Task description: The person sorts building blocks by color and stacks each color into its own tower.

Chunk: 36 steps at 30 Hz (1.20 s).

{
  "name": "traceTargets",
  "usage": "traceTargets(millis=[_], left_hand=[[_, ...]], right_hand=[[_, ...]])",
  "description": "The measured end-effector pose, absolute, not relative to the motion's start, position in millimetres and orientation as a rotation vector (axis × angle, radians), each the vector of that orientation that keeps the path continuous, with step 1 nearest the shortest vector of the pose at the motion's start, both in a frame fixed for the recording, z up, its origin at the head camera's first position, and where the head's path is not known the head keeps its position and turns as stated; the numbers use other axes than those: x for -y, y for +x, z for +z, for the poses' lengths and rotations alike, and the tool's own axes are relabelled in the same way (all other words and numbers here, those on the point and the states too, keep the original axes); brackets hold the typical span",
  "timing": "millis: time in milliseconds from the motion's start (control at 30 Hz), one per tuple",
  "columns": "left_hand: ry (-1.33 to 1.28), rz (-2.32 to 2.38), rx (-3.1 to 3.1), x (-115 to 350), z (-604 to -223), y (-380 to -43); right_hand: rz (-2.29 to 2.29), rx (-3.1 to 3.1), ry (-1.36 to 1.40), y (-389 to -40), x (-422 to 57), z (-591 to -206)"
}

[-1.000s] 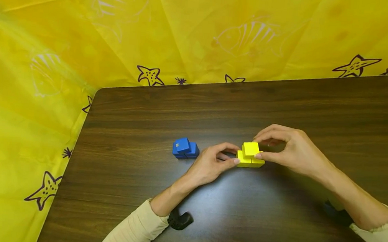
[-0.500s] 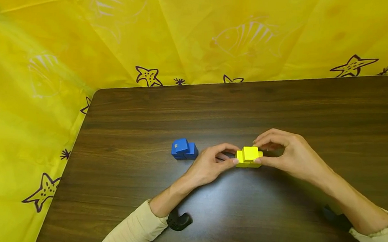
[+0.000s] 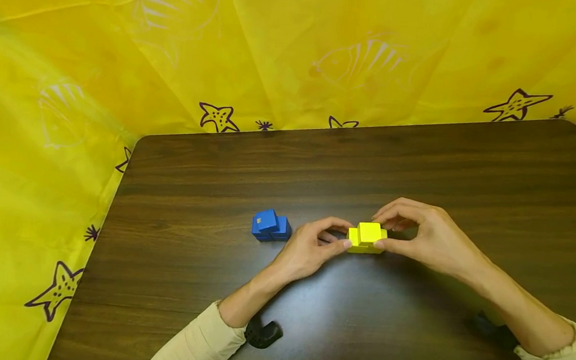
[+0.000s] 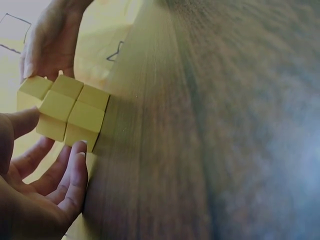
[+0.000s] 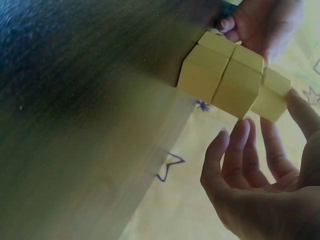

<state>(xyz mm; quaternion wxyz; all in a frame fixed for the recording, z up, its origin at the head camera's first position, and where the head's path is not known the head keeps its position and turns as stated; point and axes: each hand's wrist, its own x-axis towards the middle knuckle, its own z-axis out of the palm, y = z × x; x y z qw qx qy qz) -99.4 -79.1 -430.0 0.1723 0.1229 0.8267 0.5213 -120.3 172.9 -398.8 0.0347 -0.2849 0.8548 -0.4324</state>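
Yellow blocks stand in a small stack on the dark table (image 3: 205, 184) in the head view. One yellow block (image 3: 369, 233) sits on top of a lower row of yellow blocks (image 3: 364, 249). My right hand (image 3: 432, 241) pinches the top block between thumb and fingers, and the right wrist view shows the thumb at that upper block (image 5: 272, 95). At the row's left end, my left hand (image 3: 307, 250) holds the lower blocks with thumb in front and fingers behind. Seen from the left wrist, its fingertips touch the side of the yellow row (image 4: 80, 132).
Left of the left hand stands a similar stack of blue blocks (image 3: 280, 233), its top block turned askew. A dark curved device (image 3: 264, 335) shows by the left cuff. Yellow cloth (image 3: 279, 48) with sea-creature drawings hangs behind the table.
The top yellow block has come down and toward me onto the row. The lower yellow blocks' right end has drawn slightly left. Blue blocks stay put, while the view shifts a little.
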Motion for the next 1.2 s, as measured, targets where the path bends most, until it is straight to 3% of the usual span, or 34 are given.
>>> traceTargets(millis=[1200], left_hand=[[0.389,1.487,-2.384,81.1,-424.2,-89.3]], right_hand=[[-1.262,-2.689,-1.006,-112.7,-170.2,-397.6]])
